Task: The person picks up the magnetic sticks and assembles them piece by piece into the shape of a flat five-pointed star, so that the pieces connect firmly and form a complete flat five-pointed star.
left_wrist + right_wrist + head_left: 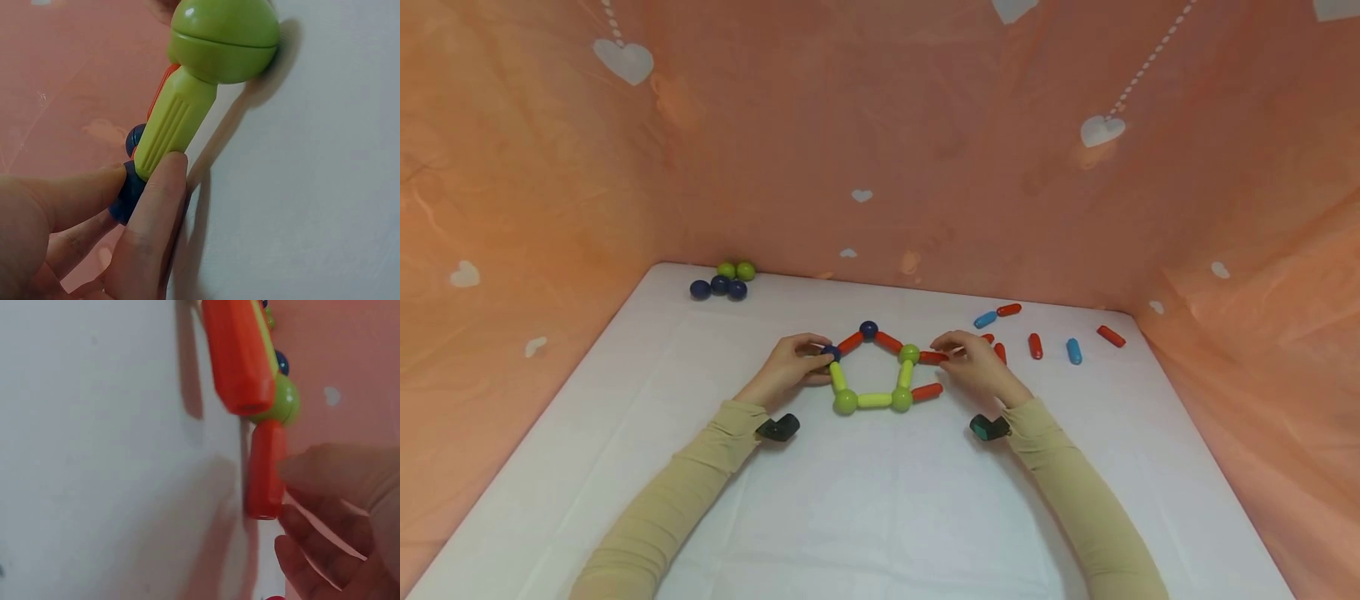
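Observation:
A five-sided frame of magnetic rods and balls stands in the middle of the table. My left hand (pixel 792 364) pinches the dark blue ball (pixel 127 195) at its left corner, beside a lime rod (pixel 172 119) that leads to a green ball (pixel 225 40). My right hand (pixel 973 364) holds a red rod (pixel 267 475) between thumb and fingers; the opposing fingertip is hidden. One end of that rod meets the upper right green ball (pixel 909 354). A second red rod (pixel 927 392) sticks out from the lower right green ball (pixel 901 399).
Loose green balls (pixel 746 270) and dark blue balls (pixel 700 289) lie at the back left. Around the back right are scattered a blue rod (pixel 1074 351) and several red rods, one red rod (pixel 1111 336) near the table edge. An orange curtain surrounds the table.

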Demonstrator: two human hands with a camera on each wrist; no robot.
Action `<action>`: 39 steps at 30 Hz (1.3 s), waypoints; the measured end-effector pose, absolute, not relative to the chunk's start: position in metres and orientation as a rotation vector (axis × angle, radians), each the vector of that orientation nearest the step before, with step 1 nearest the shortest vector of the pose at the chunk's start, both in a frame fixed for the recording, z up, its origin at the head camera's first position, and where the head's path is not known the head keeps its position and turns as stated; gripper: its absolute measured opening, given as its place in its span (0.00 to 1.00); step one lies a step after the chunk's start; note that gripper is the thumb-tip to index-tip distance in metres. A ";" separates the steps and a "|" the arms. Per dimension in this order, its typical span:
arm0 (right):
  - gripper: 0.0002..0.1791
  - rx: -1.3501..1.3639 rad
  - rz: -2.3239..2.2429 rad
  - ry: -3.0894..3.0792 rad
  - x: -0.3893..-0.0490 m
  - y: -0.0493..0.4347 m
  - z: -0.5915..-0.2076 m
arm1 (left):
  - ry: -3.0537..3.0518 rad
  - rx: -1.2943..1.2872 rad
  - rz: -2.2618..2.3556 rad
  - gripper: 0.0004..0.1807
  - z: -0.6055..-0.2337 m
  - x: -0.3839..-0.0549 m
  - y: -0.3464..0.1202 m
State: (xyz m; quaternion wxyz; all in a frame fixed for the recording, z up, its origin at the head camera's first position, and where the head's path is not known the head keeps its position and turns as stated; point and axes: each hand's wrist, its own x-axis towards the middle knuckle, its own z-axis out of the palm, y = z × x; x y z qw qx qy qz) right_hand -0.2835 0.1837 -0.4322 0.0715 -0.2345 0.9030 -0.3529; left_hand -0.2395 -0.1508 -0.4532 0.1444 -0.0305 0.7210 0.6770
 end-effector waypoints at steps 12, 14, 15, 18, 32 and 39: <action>0.16 -0.699 -1.041 2.721 -0.285 0.185 -0.432 | 2.085 -0.083 1.954 0.21 -0.450 -0.241 -0.146; 0.17 -0.692 -1.045 2.715 -0.284 0.185 -0.432 | 2.091 -0.084 1.949 0.21 -0.450 -0.242 -0.146; 0.17 -0.684 -1.049 2.715 -0.283 0.186 -0.432 | 2.092 -0.086 1.946 0.21 -0.450 -0.242 -0.146; 0.16 -0.659 -1.073 2.742 -0.280 0.187 -0.430 | 2.100 -0.074 1.918 0.21 -0.450 -0.243 -0.147; 0.15 -0.592 -1.224 2.566 -0.214 0.180 -0.428 | 2.368 0.049 1.501 0.19 -0.432 -0.275 -0.157; 0.15 -0.517 -1.295 2.447 -0.196 0.164 -0.432 | 2.344 0.173 1.424 0.20 -0.429 -0.292 -0.146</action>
